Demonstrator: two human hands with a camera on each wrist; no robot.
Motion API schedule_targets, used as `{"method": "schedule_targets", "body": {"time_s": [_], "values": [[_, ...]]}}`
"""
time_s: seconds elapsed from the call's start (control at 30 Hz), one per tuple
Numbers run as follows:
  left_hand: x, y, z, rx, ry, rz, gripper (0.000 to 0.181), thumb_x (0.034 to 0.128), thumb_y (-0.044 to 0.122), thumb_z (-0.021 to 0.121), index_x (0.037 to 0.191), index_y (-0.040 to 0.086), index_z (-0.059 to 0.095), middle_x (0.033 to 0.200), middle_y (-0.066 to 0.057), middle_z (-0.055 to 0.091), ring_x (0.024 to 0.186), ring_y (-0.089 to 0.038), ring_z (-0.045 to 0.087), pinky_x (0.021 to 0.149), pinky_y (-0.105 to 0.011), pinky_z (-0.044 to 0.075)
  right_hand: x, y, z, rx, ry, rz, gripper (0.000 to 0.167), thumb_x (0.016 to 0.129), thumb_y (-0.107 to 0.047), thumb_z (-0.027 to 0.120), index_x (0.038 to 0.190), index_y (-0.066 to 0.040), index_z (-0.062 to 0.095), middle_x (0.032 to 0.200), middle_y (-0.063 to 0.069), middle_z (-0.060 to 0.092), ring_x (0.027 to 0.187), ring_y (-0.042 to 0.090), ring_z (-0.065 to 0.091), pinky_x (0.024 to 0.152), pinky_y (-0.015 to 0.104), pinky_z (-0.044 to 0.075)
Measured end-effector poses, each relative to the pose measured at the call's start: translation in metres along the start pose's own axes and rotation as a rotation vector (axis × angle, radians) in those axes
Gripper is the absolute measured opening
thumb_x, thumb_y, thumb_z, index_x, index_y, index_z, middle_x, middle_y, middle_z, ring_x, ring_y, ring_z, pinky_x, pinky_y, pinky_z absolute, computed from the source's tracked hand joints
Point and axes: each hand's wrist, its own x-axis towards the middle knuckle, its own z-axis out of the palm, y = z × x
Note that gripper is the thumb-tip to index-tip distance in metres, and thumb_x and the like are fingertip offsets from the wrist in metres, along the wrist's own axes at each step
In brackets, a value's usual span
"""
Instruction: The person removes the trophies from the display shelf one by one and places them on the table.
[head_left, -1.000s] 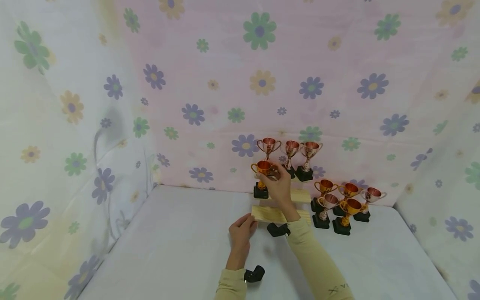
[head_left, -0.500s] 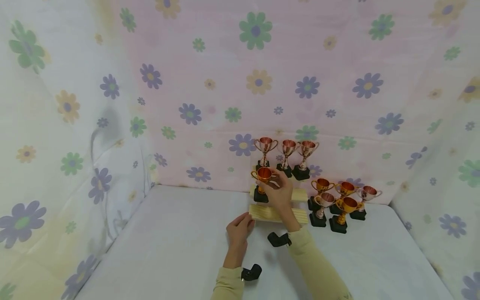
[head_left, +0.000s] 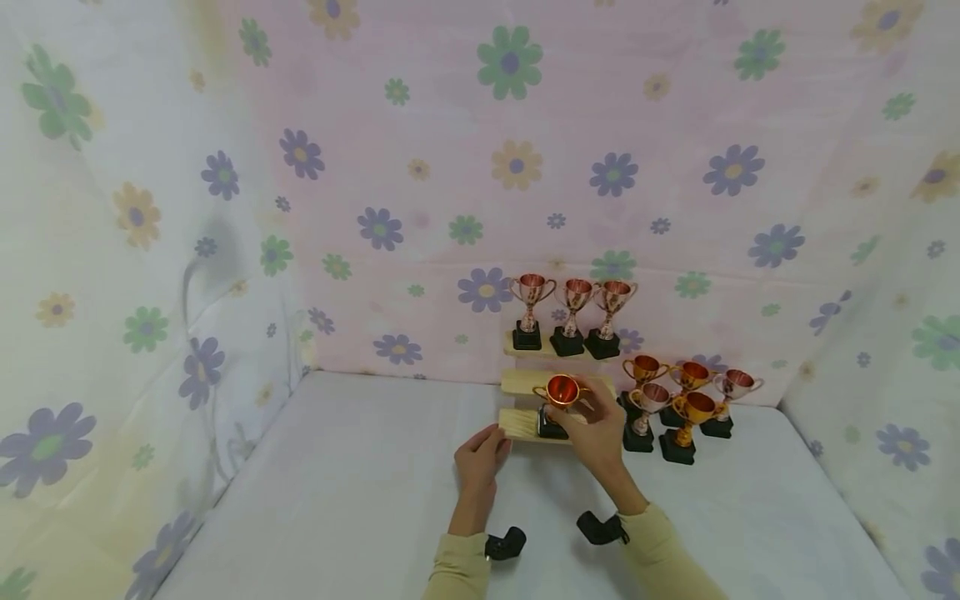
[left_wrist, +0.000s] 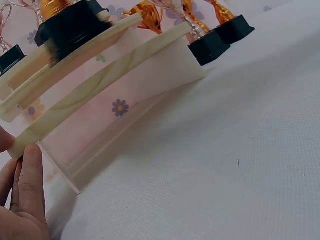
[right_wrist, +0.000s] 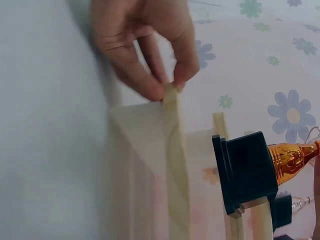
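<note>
The right hand [head_left: 602,433] pinches the gold cup [head_left: 562,392] between its fingers, above the rack [head_left: 517,382]'s lowest shelf [head_left: 516,422]; the left hand [head_left: 477,462]'s fingers pinch that shelf's left end. The cup looks light, rigid, slick, probably best held below the bowl. The shelf is narrow; bare wood shows left.

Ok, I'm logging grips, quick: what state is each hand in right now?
Left hand: closed, pinching the left end of the lowest wooden board.
Right hand: closed, holding a gold-coloured trophy.
</note>
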Motion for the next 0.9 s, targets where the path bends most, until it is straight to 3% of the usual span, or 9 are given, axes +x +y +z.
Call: {"method": "schedule_targets", "body": {"time_s": [0.1, 0.33, 0.43, 0.63, 0.73, 0.9], "values": [[0.0, -0.001, 0.001, -0.006, -0.003, 0.006, 0.027, 0.089, -0.003, 0.07, 0.114, -0.012, 0.069, 0.097, -0.015, 0.071, 0.08, -0.015, 0.071, 0.075, -0.026, 0.063, -0.014, -0.001, -0.024, -0.014, -0.025, -0.01, 0.057, 0.069, 0.022, 0.081, 0.121, 0.009, 0.065, 0.114, 0.001, 0.068, 0.105, 0.004, 0.068, 0.086, 0.02, 0.059], [0.001, 0.0, 0.003, -0.002, 0.003, 0.018, 0.027, 0.0888, -0.003, 0.07, 0.115, -0.012, 0.069, 0.102, -0.018, 0.071, 0.082, -0.016, 0.071, 0.076, -0.027, 0.063, -0.045, -0.009, -0.077, -0.129, -0.052, -0.016, 0.061, 0.066, 0.026, 0.081, 0.122, 0.012, 0.062, 0.117, -0.009, 0.066, 0.104, 0.001, 0.068, 0.085, 0.017, 0.058], [0.001, 0.0, 0.002, -0.003, 0.004, 0.022, 0.028, 0.0892, -0.004, 0.07, 0.115, -0.012, 0.068, 0.104, -0.019, 0.07, 0.082, -0.016, 0.071, 0.076, -0.027, 0.063, -0.057, -0.013, -0.099, -0.216, -0.03, 0.042, 0.061, 0.066, 0.025, 0.081, 0.123, 0.01, 0.063, 0.116, -0.011, 0.066, 0.105, -0.001, 0.066, 0.084, 0.015, 0.057], [-0.002, 0.002, 0.001, -0.007, -0.003, 0.018, 0.028, 0.0892, -0.004, 0.07, 0.116, -0.013, 0.068, 0.103, -0.019, 0.07, 0.082, -0.015, 0.071, 0.076, -0.027, 0.063, -0.076, -0.024, -0.145, -0.358, 0.042, 0.236, 0.06, 0.072, 0.02, 0.08, 0.127, 0.005, 0.061, 0.113, -0.014, 0.064, 0.102, -0.004, 0.064, 0.082, 0.01, 0.056], [-0.004, 0.003, 0.001, -0.01, -0.005, 0.019, 0.028, 0.0893, -0.003, 0.071, 0.116, -0.013, 0.068, 0.103, -0.018, 0.07, 0.083, -0.015, 0.072, 0.077, -0.027, 0.063, -0.078, -0.026, -0.167, -0.436, 0.083, 0.316, 0.06, 0.077, 0.019, 0.078, 0.131, 0.005, 0.056, 0.115, -0.018, 0.059, 0.101, -0.006, 0.061, 0.082, 0.006, 0.053], [-0.004, 0.002, 0.0, -0.031, -0.016, 0.032, 0.028, 0.0894, -0.003, 0.071, 0.115, -0.014, 0.068, 0.099, -0.017, 0.07, 0.081, -0.016, 0.072, 0.078, -0.027, 0.063, -0.071, -0.021, -0.199, -0.507, 0.136, 0.358, 0.062, 0.079, 0.022, 0.073, 0.135, 0.007, 0.051, 0.117, -0.017, 0.055, 0.102, -0.007, 0.058, 0.083, 0.004, 0.051]]}}
